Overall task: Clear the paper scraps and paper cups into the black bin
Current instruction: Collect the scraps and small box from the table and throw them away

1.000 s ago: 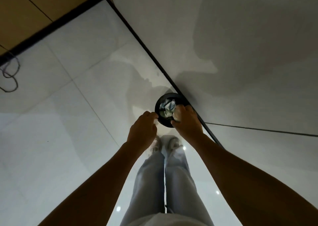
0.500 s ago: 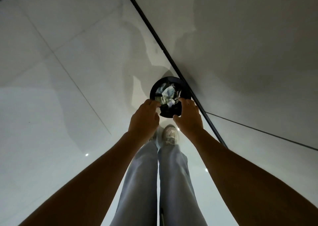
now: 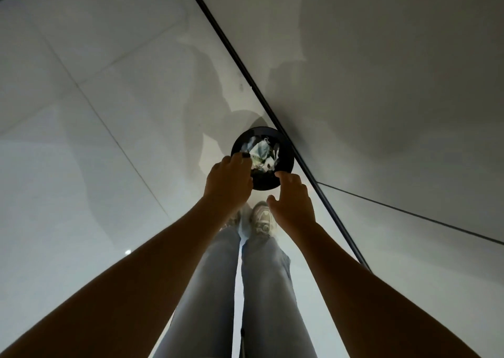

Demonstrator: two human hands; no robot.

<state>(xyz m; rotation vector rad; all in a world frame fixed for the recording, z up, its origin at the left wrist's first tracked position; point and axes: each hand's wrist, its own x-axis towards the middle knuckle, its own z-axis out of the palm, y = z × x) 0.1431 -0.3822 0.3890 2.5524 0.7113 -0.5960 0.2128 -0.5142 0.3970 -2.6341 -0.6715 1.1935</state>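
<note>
The bin (image 3: 283,150) stood on the pale tiled floor (image 3: 95,139) just right of the frame's centre, close against the dark strip (image 3: 245,77) that ran diagonally from the top centre down to the lower right, where floor met wall (image 3: 381,71). Seen from above, its round black rim framed a heap of crumpled paper (image 3: 261,152), white and greenish, lying inside; whether any cups were among it could not be told. The left hand (image 3: 227,182) reached down to the bin's left rim, its fingers curled over the edge, with dark-painted nails showing at the tips; it looked to be gripping the rim. The right hand (image 3: 293,202) hung just below and right of the bin, fingers loosely bent and spread, holding nothing; its fingertips lay at or over the near rim, and whether they touched it could not be told. The two hands were apart, the lower part of the bin showing between them. Both bare forearms stretched up from the lower corners of the frame. Between them ran legs in light jeans (image 3: 261,289), ending in pale shoes (image 3: 261,218) planted just below the bin. Soft grey shadows lay across the floor and wall above the bin, and a small bright glint (image 3: 127,252) showed on a tile at the left.
</note>
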